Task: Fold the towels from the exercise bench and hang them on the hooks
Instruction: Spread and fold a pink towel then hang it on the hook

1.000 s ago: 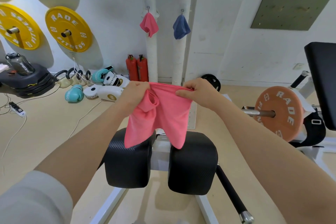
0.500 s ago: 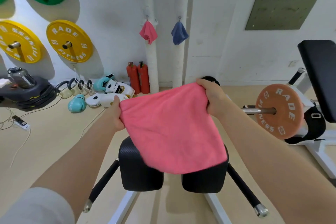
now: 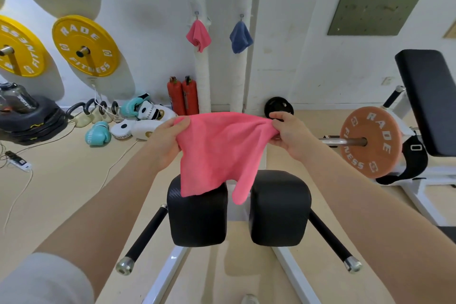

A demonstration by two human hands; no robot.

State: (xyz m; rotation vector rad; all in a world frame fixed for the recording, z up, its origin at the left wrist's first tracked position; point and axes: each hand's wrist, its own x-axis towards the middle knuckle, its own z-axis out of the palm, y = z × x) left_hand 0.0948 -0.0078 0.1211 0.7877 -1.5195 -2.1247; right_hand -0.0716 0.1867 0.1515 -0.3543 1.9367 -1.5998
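- Between both hands: pink towel (image 3: pixel 217 153) now bunched, spread flat half a second ago.
- Left hand (image 3: pixel 170 140), right hand (image 3: pixel 290 134) pinch top corners; fold underway, hooks next.

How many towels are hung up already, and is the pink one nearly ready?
Two look done: a small pink towel and a blue towel each hang from a wall hook. In hand: the left hand and right hand hold a pink towel stretched out, not yet folded. Left: folding and hanging it.
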